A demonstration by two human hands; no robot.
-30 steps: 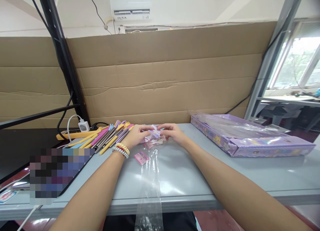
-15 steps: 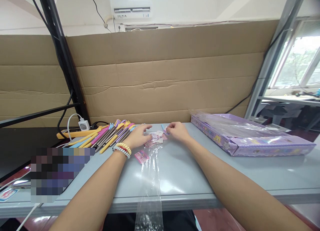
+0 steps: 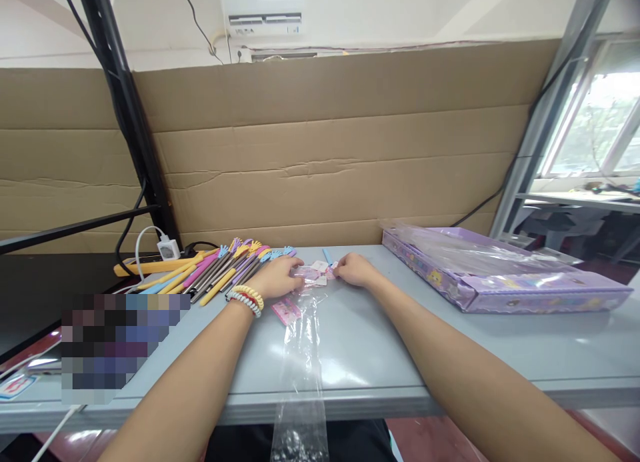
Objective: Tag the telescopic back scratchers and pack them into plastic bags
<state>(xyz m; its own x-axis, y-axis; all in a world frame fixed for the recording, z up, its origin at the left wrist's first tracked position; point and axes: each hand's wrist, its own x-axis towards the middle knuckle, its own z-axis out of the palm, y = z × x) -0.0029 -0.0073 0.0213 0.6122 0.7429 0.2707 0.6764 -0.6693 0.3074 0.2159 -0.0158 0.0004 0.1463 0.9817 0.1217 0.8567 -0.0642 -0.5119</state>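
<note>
A long clear plastic sleeve point(image 3: 301, 355) runs from my lap over the table edge up to both hands. At its far end lie small pink printed cards with white patches point(image 3: 315, 273). My left hand point(image 3: 275, 277) rests at their left side, thumb and fingers apart. My right hand point(image 3: 356, 270) is closed at their right edge, fingertips pinched together; what they hold is too small to make out. A short light-blue stick point(image 3: 327, 256) sticks out just beyond the right fingertips. Another pink card point(image 3: 287, 311) lies flat below my left hand, beside the sleeve.
Left of my hands is a pile of metal and coloured rods with little hand-shaped ends point(image 3: 220, 275). A white charger point(image 3: 168, 249) stands behind it. A purple box with clear film point(image 3: 500, 275) sits at right. Cardboard point(image 3: 340, 149) walls the back of the grey table point(image 3: 380, 355).
The light-blue stick shows more clearly beyond my right fingertips. My right hand has dropped slightly toward me, and the loose pink card has shifted a little right. My left hand stays nearly in place.
</note>
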